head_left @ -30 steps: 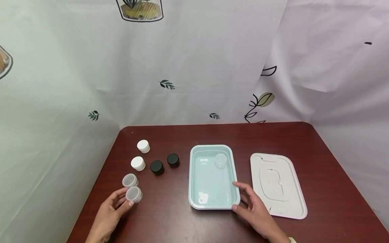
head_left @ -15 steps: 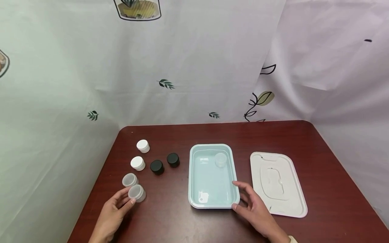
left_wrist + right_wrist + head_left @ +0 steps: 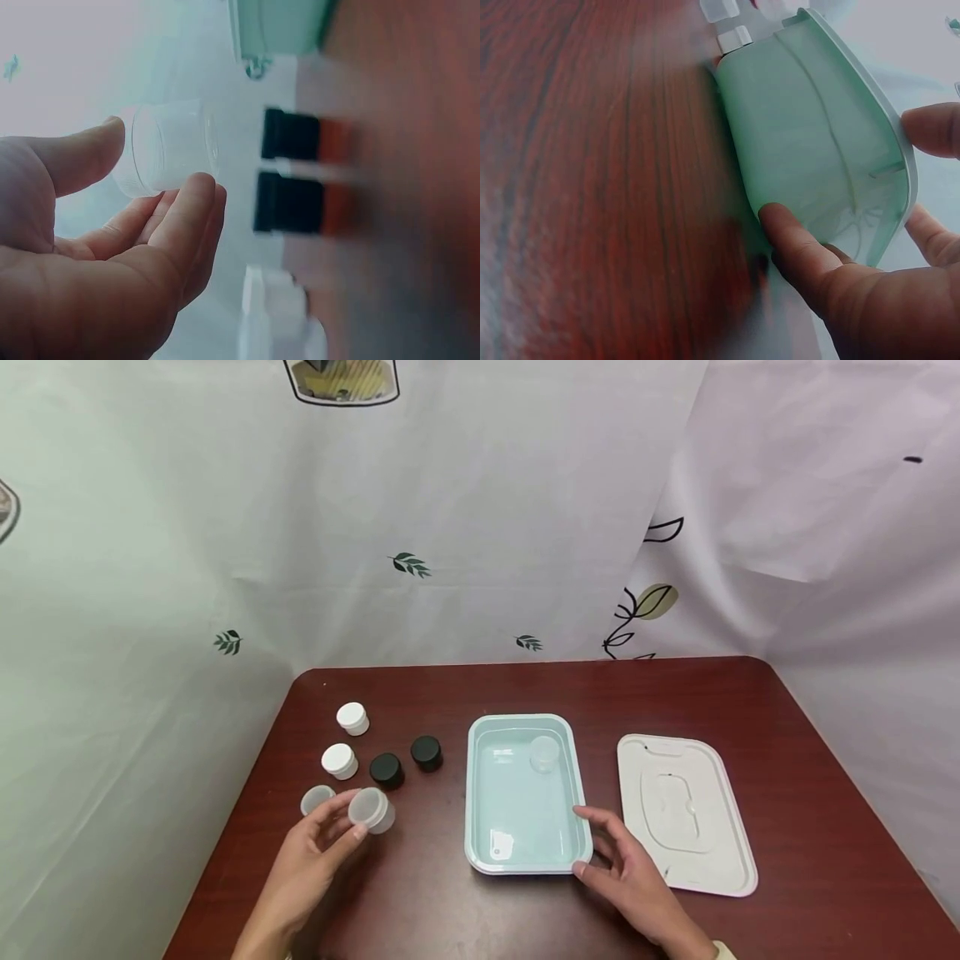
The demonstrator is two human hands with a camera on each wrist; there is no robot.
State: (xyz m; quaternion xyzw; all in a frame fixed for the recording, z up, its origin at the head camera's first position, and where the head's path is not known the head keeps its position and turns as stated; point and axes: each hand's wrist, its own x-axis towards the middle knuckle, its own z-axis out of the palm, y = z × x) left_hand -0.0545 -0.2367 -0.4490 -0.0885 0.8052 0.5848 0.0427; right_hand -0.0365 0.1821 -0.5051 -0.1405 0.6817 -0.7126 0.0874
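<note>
My left hand (image 3: 307,852) pinches a small clear plastic jar (image 3: 371,810) between thumb and fingers, above the table. In the left wrist view the jar (image 3: 172,146) lies sideways across the picture, with a ribbed band near the thumb. Behind that hand stands a second clear jar (image 3: 316,798), partly covered by the fingers. A light blue plastic tub (image 3: 525,835) sits mid-table with one clear jar (image 3: 544,753) inside, towards its far right. My right hand (image 3: 626,881) holds the tub's near right corner; the right wrist view shows fingers on its rim and outer wall (image 3: 802,127).
Two white jars (image 3: 340,761) and two black jars (image 3: 386,770) stand on the left of the dark red table (image 3: 450,910). To the right of the tub lies a flat white lid (image 3: 686,814). Patterned cloth (image 3: 480,510) hangs behind and at both sides.
My left hand has lifted the clear jar away from beside the other one and carried it right and farther back, tilting it. My right hand stays at the tub's corner.
</note>
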